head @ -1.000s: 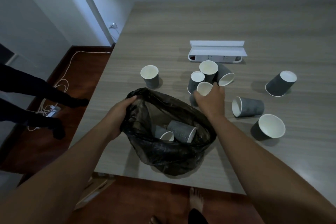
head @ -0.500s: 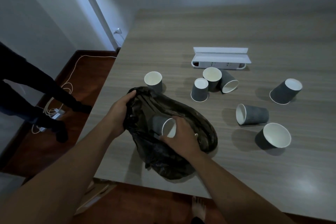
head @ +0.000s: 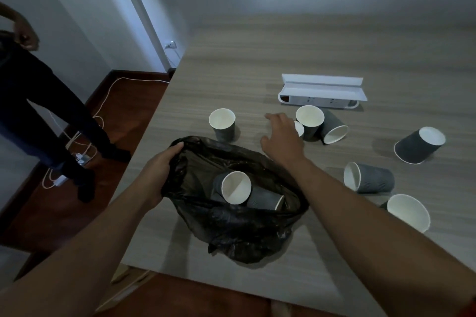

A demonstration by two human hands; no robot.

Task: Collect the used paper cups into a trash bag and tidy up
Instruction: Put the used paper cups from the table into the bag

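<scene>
A black trash bag (head: 239,229) lies open on the table's near left part, with several grey paper cups (head: 235,186) inside. My left hand (head: 161,170) grips the bag's left rim. My right hand (head: 282,140) hovers open above the table beyond the bag, fingers spread, beside a small cup (head: 299,129) it partly hides. An upright cup (head: 222,123) stands to the hand's left. More cups sit right of the hand: an upright one (head: 309,121), a tipped one (head: 333,130), an inverted leaning one (head: 419,145), one on its side (head: 369,181) and one near my forearm (head: 408,212).
A white power strip box (head: 322,92) with its lid up lies behind the cups on the wooden table (head: 283,59). A person's dark legs (head: 51,116) stand on the floor at left among white cables (head: 77,157). The table's left edge runs beside the bag.
My right hand dropped a cup into the bag, then pulled out and moved forward over the table toward the cups. The left hand kept holding the bag rim.
</scene>
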